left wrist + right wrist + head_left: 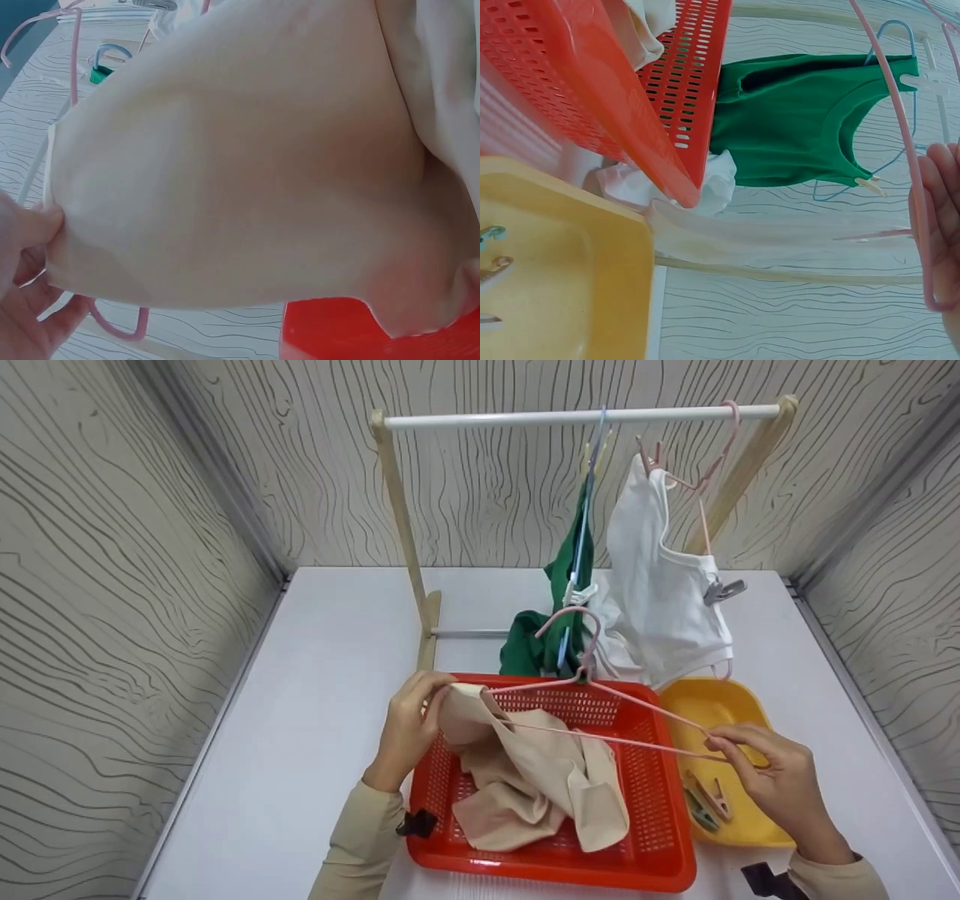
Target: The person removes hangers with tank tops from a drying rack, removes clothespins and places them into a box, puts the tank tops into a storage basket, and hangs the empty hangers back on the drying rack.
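Pinching: LH [409, 720] = beige cloth [517, 780] | RH [784, 780] = pink hngr [646, 706] | red bskt [555, 873] below

No legible text, labels, brands, numbers or signs in any view.
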A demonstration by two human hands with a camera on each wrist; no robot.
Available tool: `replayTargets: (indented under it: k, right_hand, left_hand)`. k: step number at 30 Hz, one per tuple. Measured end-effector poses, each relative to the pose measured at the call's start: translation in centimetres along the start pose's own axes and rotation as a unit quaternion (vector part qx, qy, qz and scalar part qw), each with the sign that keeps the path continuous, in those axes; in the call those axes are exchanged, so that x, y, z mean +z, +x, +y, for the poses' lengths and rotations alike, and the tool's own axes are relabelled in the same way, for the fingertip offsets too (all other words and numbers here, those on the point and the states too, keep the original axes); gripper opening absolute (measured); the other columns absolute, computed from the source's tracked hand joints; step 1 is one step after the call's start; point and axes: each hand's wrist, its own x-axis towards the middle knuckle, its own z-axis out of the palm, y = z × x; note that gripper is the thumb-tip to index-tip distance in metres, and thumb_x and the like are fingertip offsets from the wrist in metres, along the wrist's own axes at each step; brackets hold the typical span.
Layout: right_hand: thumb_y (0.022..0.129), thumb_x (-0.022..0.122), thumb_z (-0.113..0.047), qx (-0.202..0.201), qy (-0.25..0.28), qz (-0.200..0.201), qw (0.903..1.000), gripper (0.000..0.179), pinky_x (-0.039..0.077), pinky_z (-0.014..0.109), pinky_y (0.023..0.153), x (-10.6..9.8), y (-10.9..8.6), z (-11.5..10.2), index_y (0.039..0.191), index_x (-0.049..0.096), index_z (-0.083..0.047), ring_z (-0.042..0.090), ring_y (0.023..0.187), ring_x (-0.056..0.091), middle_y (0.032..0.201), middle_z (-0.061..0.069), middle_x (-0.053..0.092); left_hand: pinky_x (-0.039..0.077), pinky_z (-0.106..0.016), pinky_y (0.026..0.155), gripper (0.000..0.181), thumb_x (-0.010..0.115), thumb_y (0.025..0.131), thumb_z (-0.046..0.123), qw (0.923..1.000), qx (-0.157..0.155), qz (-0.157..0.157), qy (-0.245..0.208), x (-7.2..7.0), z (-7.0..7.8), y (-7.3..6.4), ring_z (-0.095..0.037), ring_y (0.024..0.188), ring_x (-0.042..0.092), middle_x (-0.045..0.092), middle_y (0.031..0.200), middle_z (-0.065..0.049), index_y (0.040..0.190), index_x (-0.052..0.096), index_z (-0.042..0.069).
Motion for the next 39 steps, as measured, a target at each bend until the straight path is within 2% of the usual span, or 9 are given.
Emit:
replayTargets:
  k: [10,15,20,25,29,39]
  right_hand:
    - [0.071,0.066,0.025,0.003,-0.01,0.008,0.9999,0.019,0.049,0.001,0.073,-1.1,-0.1,-0.2,0.084,0.069,0.011,-0.013,0.082,0.065,0.085,-0.013,0.071]
    - [0.074,0.067,0.022,0.004,-0.033,0.003,0.9994,0.016,0.049,0.001,0.072,-2.2,-0.1,-0.5,0.084,0.069,0.01,-0.015,0.082,0.064,0.086,-0.018,0.07]
    - [0.074,0.065,0.023,-0.003,-0.059,0.002,0.9982,0.019,0.048,0.001,0.073,-3.4,0.1,-1.0,0.085,0.07,0.009,-0.015,0.082,0.064,0.085,-0.021,0.069]
    - [0.073,0.064,0.025,-0.005,-0.055,0.01,0.9984,0.02,0.048,0.0,0.075,-4.0,0.2,-1.6,0.085,0.071,0.011,-0.013,0.082,0.064,0.086,-0.019,0.07]
    - [0.072,0.064,0.027,-0.001,-0.065,0.014,0.9978,0.021,0.048,0.0,0.074,-4.3,0.3,-1.9,0.085,0.07,0.012,-0.014,0.082,0.064,0.088,-0.022,0.069]
    - [0.077,0.064,0.021,-0.008,-0.061,0.031,0.9976,0.009,0.048,0.0,0.076,-5.0,0.8,-2.7,0.083,0.068,0.016,-0.014,0.081,0.064,0.089,-0.024,0.068]
  left_hand:
    - [0.051,-0.019,0.067,0.011,0.062,0.09,-0.002,0.9999,-0.001,0.014,0.004,0.1,-0.6,-0.2,-0.01,0.075,0.058,0.066,0.09,-0.006,0.099,0.066,0.002]
    - [0.05,-0.019,0.066,0.01,0.062,0.09,0.0,0.9997,-0.017,0.013,0.015,0.0,-0.8,-0.5,-0.01,0.073,0.058,0.066,0.089,-0.006,0.1,0.065,0.002]
    - [0.055,-0.024,0.073,0.01,0.06,0.093,0.003,0.998,-0.057,-0.008,0.026,-0.2,-0.9,-0.7,-0.015,0.081,0.064,0.065,0.091,-0.007,0.101,0.064,0.001]
    - [0.057,-0.031,0.081,0.009,0.057,0.094,0.003,0.9951,-0.085,-0.035,0.035,-0.5,-1.1,-0.9,-0.021,0.09,0.067,0.064,0.094,-0.009,0.101,0.062,-0.001]
    - [0.057,-0.031,0.083,0.01,0.057,0.094,0.003,0.994,-0.091,-0.043,0.044,-0.5,-1.3,-1.0,-0.021,0.091,0.067,0.063,0.094,-0.01,0.101,0.062,-0.002]
    - [0.057,-0.032,0.084,0.009,0.058,0.093,0.002,0.9911,-0.102,-0.052,0.069,-0.6,-1.6,-1.3,-0.023,0.094,0.067,0.064,0.095,-0.01,0.101,0.062,-0.001]
